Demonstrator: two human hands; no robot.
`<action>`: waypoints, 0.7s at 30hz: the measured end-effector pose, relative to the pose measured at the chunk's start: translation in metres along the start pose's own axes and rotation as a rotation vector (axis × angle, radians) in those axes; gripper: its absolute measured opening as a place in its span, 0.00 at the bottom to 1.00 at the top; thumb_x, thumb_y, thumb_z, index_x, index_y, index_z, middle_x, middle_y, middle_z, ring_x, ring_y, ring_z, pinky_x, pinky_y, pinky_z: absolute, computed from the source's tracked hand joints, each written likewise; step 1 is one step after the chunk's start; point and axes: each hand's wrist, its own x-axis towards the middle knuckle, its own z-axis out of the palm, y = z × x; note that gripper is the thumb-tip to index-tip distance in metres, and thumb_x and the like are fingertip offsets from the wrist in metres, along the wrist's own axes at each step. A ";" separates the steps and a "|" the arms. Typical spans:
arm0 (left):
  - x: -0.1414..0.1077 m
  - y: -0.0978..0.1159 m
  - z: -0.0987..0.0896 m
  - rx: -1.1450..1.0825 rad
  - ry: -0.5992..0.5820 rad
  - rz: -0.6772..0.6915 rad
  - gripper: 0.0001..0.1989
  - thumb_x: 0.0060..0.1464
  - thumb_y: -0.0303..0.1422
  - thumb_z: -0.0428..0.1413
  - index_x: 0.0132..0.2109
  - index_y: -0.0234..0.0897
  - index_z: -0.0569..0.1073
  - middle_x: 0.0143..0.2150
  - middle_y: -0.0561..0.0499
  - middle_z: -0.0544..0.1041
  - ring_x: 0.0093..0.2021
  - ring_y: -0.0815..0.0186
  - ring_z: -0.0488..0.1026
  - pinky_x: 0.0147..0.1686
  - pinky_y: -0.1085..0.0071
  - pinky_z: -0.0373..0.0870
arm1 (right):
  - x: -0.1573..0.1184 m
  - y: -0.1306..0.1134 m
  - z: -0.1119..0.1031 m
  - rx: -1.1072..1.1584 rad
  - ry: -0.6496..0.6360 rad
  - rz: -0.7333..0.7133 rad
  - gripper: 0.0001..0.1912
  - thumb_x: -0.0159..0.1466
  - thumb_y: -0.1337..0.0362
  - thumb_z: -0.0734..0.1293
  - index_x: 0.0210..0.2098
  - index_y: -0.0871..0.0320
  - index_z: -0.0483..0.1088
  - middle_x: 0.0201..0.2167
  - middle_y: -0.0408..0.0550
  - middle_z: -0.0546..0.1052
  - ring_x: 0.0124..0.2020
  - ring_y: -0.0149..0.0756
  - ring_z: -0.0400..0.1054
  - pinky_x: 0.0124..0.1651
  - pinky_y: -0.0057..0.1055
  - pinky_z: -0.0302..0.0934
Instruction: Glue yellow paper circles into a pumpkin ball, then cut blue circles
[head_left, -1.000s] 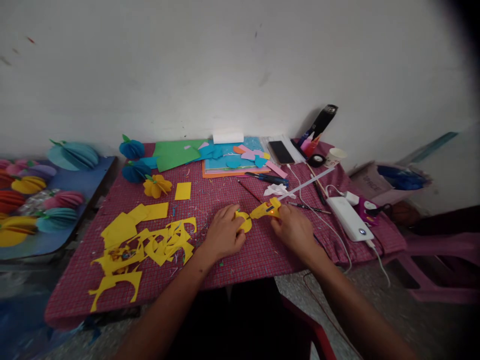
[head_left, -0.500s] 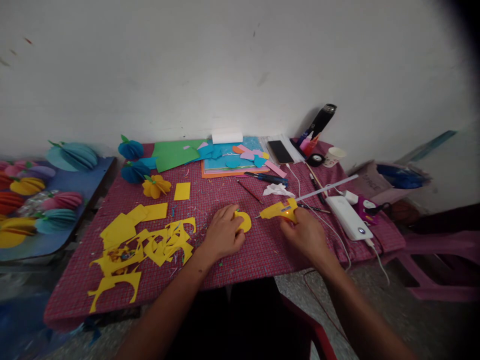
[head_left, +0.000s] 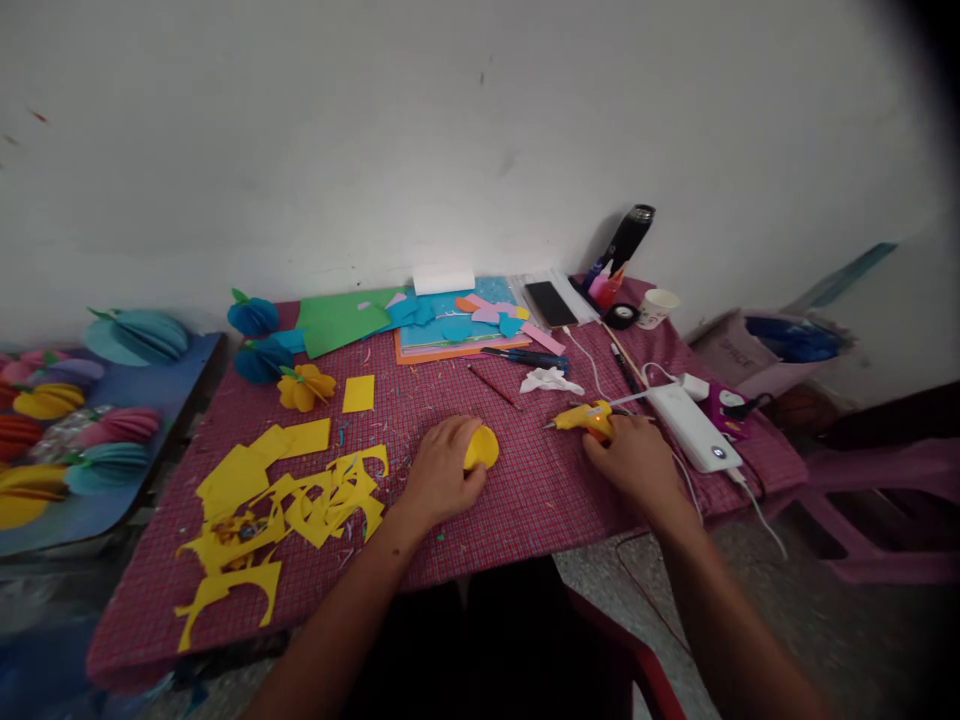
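My left hand [head_left: 439,472] is closed at the edge of a round yellow paper piece [head_left: 484,447], its fingers partly covering it. The piece looks folded or layered; the fingertips behind it are hidden. To the right, my right hand [head_left: 637,462] grips the handle of a yellow hot glue gun [head_left: 579,417] low over the cloth. The nozzle points left, towards the yellow piece but apart from it. A small orange light glows on the gun's body, and a pale glue stick [head_left: 628,398] sticks out of its back end.
Yellow paper scraps [head_left: 322,505] and a yellow paper flower [head_left: 306,387] lie at left. Behind are a pencil [head_left: 495,387], a crumpled tissue [head_left: 550,381], coloured sheets [head_left: 345,322] and a phone [head_left: 550,304]. A white power bank [head_left: 691,428] with cables, a paper cup [head_left: 657,308] and a black flask [head_left: 630,237] stand right.
My right hand has moved right and lowered the glue gun towards the cloth, away from the yellow piece. My left hand stays at the piece, which now shows more raised. The view has shifted slightly.
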 end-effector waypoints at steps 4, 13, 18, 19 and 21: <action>0.000 -0.002 0.001 -0.042 0.014 -0.028 0.34 0.56 0.32 0.58 0.67 0.38 0.57 0.64 0.42 0.67 0.63 0.53 0.64 0.64 0.51 0.60 | -0.014 -0.039 -0.012 0.263 0.078 -0.102 0.12 0.67 0.61 0.63 0.45 0.60 0.72 0.45 0.60 0.77 0.50 0.49 0.69 0.51 0.42 0.61; 0.000 -0.008 0.003 -0.062 0.012 0.002 0.31 0.59 0.34 0.56 0.67 0.37 0.57 0.64 0.40 0.67 0.63 0.53 0.64 0.64 0.50 0.61 | -0.017 -0.137 0.006 0.727 -0.351 -0.158 0.10 0.67 0.62 0.64 0.39 0.55 0.78 0.35 0.46 0.81 0.35 0.35 0.73 0.40 0.29 0.62; 0.001 -0.010 0.004 -0.078 0.005 0.008 0.34 0.54 0.30 0.58 0.67 0.38 0.57 0.64 0.41 0.67 0.64 0.53 0.64 0.64 0.50 0.60 | -0.008 -0.144 0.012 0.637 -0.385 -0.130 0.10 0.65 0.63 0.65 0.38 0.56 0.80 0.34 0.46 0.82 0.34 0.35 0.74 0.37 0.29 0.60; 0.001 -0.010 0.004 -0.081 0.004 0.008 0.35 0.54 0.30 0.58 0.67 0.38 0.57 0.64 0.41 0.67 0.64 0.53 0.64 0.64 0.50 0.60 | -0.007 -0.143 0.012 0.625 -0.387 -0.130 0.11 0.65 0.64 0.65 0.37 0.56 0.80 0.34 0.47 0.82 0.34 0.36 0.74 0.37 0.29 0.60; 0.001 -0.009 0.003 -0.087 0.001 0.009 0.35 0.54 0.29 0.58 0.67 0.39 0.57 0.64 0.41 0.67 0.64 0.53 0.63 0.64 0.50 0.60 | -0.009 -0.143 0.013 0.612 -0.389 -0.134 0.11 0.65 0.64 0.64 0.37 0.56 0.81 0.35 0.47 0.82 0.34 0.36 0.74 0.38 0.29 0.60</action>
